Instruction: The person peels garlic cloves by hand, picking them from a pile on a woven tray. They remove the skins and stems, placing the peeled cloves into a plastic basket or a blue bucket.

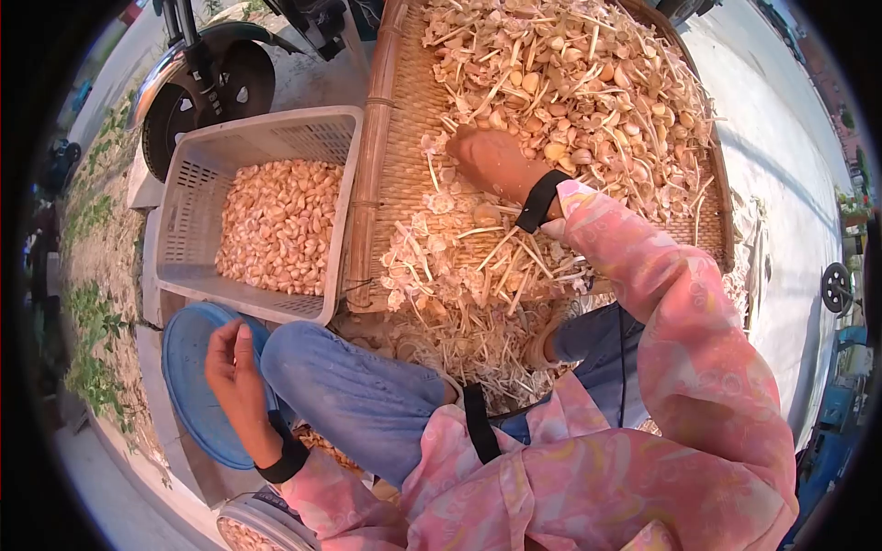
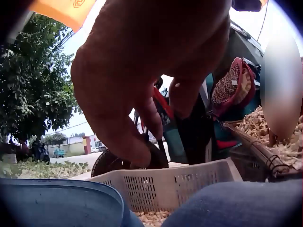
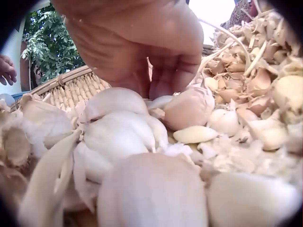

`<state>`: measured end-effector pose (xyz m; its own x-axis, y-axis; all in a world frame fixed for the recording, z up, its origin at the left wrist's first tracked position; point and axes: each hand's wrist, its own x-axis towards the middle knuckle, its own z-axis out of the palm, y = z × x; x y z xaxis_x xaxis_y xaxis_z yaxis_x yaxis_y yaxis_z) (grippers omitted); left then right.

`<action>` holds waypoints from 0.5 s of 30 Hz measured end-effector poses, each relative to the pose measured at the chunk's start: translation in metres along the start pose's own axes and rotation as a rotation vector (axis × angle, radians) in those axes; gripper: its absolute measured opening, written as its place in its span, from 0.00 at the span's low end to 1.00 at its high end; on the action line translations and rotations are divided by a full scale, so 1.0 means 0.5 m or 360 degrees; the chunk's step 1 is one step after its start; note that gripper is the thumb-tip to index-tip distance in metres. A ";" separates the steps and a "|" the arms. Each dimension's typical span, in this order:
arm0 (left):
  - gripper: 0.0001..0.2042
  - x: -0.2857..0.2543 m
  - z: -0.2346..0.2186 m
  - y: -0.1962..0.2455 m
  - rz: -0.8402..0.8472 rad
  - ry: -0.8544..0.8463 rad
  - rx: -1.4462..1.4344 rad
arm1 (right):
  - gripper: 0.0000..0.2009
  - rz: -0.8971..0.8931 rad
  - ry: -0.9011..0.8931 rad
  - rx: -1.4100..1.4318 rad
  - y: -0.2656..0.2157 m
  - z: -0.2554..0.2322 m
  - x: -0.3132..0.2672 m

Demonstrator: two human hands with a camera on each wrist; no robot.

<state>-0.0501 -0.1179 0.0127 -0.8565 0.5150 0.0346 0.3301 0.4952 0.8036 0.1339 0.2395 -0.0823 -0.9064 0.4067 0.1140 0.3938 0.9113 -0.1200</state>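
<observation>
Garlic cloves, skins and dry stems [image 1: 588, 92] lie heaped on a woven tray [image 1: 395, 101]. At the heap's left edge the right hand [image 1: 496, 163] reaches down among the garlic. In the right wrist view that hand [image 3: 137, 47] has its fingers bent down at the cloves [image 3: 189, 108]; whether it pinches one is hidden. The left hand [image 1: 237, 381] hangs above a blue lid or tub [image 1: 188, 367], left of the knee, fingers loosely bent. Nothing shows between the fingers of the left hand [image 2: 142, 80] in the left wrist view.
A pale plastic crate [image 1: 175, 230] holding loose cloves [image 1: 280, 225] stands left of the tray. Stems and skins [image 1: 487, 354] litter the ground between the legs. A wheel [image 1: 234, 83] is behind the crate. Another container of cloves [image 1: 248, 534] sits at the lower left.
</observation>
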 end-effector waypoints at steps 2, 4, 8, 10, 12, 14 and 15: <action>0.10 0.003 0.098 0.082 0.0059 -0.0238 -0.0265 | 0.09 -0.0087 0.0017 0.0114 0.001 0.004 0.001; 0.09 0.023 0.182 0.123 0.0214 -0.0517 -0.0276 | 0.09 -0.0118 0.0045 0.0348 0.008 -0.014 -0.013; 0.09 0.107 0.368 0.145 0.0527 -0.0697 -0.0264 | 0.07 0.0569 0.0078 0.1941 0.012 -0.052 -0.061; 0.11 0.132 0.440 0.186 0.0713 -0.0640 -0.0010 | 0.08 0.0739 0.0109 0.2426 -0.002 -0.093 -0.095; 0.10 0.162 0.518 0.188 0.0935 -0.0658 0.0238 | 0.08 0.0758 0.0232 0.2849 -0.030 -0.107 -0.122; 0.09 0.168 0.570 0.197 0.1078 -0.0693 0.0442 | 0.08 0.0712 0.0220 0.3371 -0.055 -0.123 -0.140; 0.08 0.163 0.586 0.198 0.1150 -0.0724 0.0550 | 0.08 0.0699 0.0183 0.3450 -0.069 -0.137 -0.146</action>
<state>0.0291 0.1783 -0.0791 -0.1815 0.9697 0.1635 0.8870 0.0896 0.4530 0.1968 0.1828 -0.0189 -0.7921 0.5808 -0.1877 -0.2866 -0.6254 -0.7257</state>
